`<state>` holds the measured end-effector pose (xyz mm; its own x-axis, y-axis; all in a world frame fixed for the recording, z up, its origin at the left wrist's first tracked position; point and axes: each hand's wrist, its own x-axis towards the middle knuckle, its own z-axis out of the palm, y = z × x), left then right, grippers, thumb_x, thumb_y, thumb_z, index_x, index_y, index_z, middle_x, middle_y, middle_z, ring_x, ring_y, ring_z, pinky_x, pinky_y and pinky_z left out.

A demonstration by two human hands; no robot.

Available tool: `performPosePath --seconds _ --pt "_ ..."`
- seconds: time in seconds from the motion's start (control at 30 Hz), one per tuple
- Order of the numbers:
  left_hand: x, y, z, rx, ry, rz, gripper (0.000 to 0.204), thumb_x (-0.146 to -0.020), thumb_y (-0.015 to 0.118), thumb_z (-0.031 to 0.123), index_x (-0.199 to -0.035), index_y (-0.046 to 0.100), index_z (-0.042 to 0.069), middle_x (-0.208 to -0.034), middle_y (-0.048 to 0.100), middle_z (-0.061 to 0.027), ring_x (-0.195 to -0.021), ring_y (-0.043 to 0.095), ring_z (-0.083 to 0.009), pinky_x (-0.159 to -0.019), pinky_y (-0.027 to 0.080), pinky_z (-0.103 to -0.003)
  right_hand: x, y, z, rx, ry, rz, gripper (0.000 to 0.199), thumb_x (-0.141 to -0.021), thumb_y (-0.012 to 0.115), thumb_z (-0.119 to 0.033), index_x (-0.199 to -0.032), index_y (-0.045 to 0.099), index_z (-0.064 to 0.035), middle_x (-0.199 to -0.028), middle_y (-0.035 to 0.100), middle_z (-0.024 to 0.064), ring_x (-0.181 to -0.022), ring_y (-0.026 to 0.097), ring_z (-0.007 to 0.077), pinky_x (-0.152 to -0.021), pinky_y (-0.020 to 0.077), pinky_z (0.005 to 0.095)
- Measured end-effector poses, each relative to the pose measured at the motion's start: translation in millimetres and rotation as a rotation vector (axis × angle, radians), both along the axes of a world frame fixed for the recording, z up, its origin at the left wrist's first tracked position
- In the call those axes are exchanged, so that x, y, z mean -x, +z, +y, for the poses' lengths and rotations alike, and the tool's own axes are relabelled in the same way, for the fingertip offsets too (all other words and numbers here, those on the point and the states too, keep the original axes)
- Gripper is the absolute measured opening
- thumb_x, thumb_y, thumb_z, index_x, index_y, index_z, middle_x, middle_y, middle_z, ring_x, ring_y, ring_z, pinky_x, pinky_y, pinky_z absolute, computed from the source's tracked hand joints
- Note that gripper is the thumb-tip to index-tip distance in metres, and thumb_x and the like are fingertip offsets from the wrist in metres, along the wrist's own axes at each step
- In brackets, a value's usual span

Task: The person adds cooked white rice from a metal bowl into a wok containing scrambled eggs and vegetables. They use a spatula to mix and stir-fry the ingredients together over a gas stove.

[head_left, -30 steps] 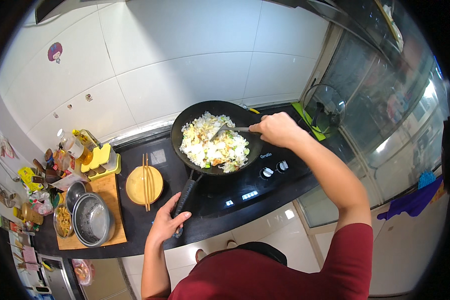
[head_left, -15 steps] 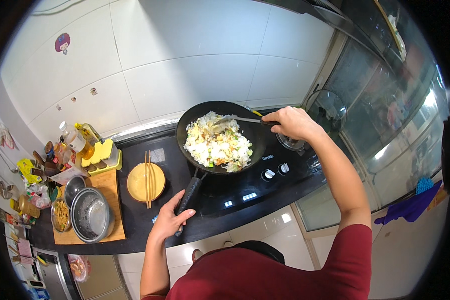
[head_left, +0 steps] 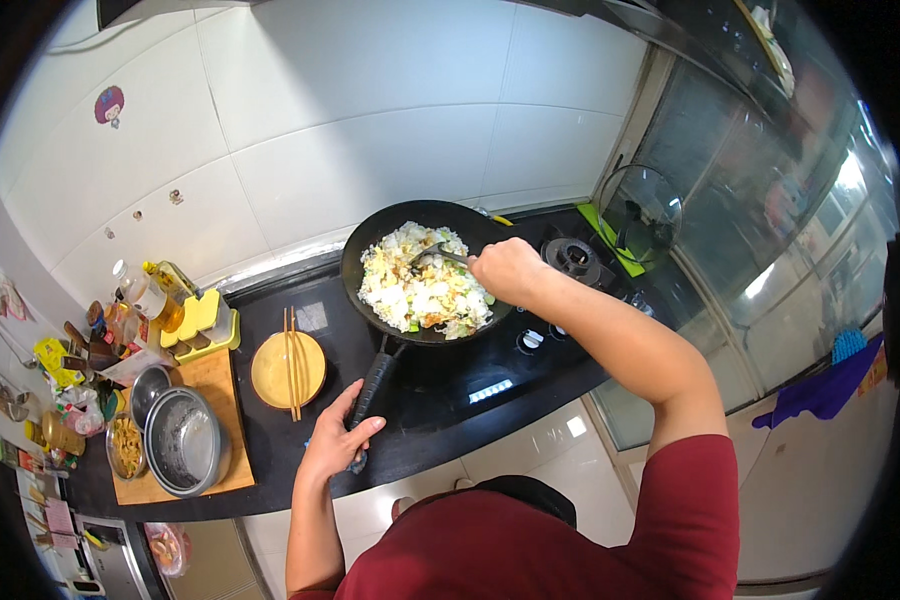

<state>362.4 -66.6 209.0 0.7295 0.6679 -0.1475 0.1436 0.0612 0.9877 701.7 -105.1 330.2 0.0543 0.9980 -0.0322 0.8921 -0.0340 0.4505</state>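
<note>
A black wok (head_left: 488, 228) sits on the stove, filled with fried rice (head_left: 425, 290) that has white grains, yellow egg bits, green pieces and some brown patches. My left hand (head_left: 334, 440) is closed around the lower end of the wok's black handle (head_left: 374, 384), the thumb lying across its near side. In my right hand (head_left: 508, 270) is a spatula (head_left: 448, 256), gripped by its dark handle above the right part of the wok. Its head rests in the upper middle of the rice and is partly hidden by the grains.
Left of the wok, two chopsticks (head_left: 291, 365) lie across a yellow bowl (head_left: 267, 372). Metal bowls (head_left: 183, 440) stand on a wooden board (head_left: 238, 462), beside a yellow-lidded seasoning box (head_left: 200, 318) and bottles (head_left: 150, 295). A second burner (head_left: 573, 256) and a glass lid (head_left: 642, 205) are at right.
My right hand has moved left and down toward the rice, and the spatula's head has shifted left and lower. My left hand still grips the wok's handle.
</note>
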Motion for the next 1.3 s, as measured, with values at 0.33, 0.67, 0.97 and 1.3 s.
performPosePath --seconds 0.33,0.67,0.97,1.3 --pt "4 5 -4 0.006 0.008 0.025 0.074 -0.086 0.074 0.016 -0.147 0.037 -0.003 -0.082 0.06 -0.0034 -0.06 0.052 -0.0076 -0.049 0.042 -0.021 34 91 -72 0.126 -0.102 0.177 0.035 -0.082 0.069 -0.024 -0.117 0.069 -0.0209 -0.089 0.072 0.0118 -0.086 0.07 0.0309 -0.075 0.0554 0.0434" --pt "3 7 -3 -0.029 -0.011 0.038 0.073 -0.087 0.073 0.014 -0.147 0.036 -0.004 -0.08 0.059 -0.0028 -0.061 0.052 -0.0071 -0.053 0.042 -0.021 13 39 -53 -0.029 -0.152 0.169 0.041 -0.082 0.067 -0.026 -0.124 0.066 -0.0261 -0.092 0.069 0.0097 -0.087 0.069 0.028 -0.072 0.0563 0.0414" --pt "1 2 0 0.009 -0.016 0.02 0.075 -0.084 0.078 0.019 -0.146 0.039 -0.003 -0.092 0.062 -0.0055 -0.059 0.051 -0.0079 -0.048 0.044 -0.024 4 73 -85 0.16 -0.154 0.047 0.029 -0.079 0.072 -0.02 -0.108 0.073 -0.0208 -0.085 0.071 0.0095 -0.083 0.07 0.0286 -0.07 0.0557 0.0405" --pt "4 3 -1 0.005 -0.001 0.018 0.073 -0.084 0.078 0.016 -0.144 0.04 -0.004 -0.091 0.061 -0.0048 -0.061 0.051 -0.0072 -0.05 0.044 -0.024 -36 52 -75 -0.097 -0.251 0.55 0.035 -0.084 0.067 -0.027 -0.118 0.07 -0.0178 -0.109 0.07 0.0157 -0.105 0.066 0.0334 -0.09 0.0527 0.0445"
